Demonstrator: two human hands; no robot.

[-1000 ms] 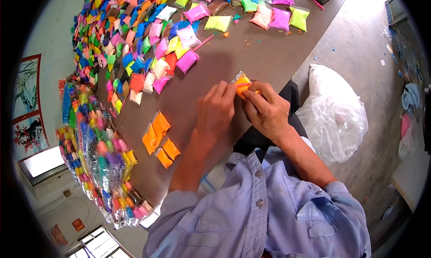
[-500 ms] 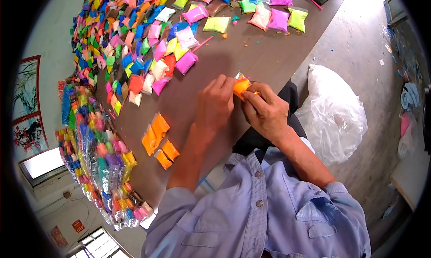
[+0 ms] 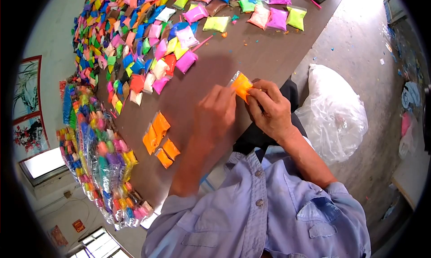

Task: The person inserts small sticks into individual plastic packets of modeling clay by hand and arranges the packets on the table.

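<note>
An orange packet in a clear plastic bag (image 3: 242,86) is pinched near its lower right edge between the thumb and fingers of my right hand (image 3: 273,111). Its clear end points up and to the left. Close by on the left is my left hand (image 3: 216,109), blurred by motion, with its fingers curled. Whatever those fingers hold, if anything, is hidden. On the brown table (image 3: 197,96), left of my forearm, lies a small group of orange packets (image 3: 160,129).
Many coloured packets (image 3: 130,42) cover the table's far left part. Bundles of bagged coloured pieces (image 3: 105,159) line its left edge. A pink stick (image 3: 203,43) lies by the packets. On the floor to the right stands a white plastic bag (image 3: 334,116).
My left hand has moved down and slightly away from the packet. More of the orange packet now shows in my right hand, and a pink bit at its top is out of sight.
</note>
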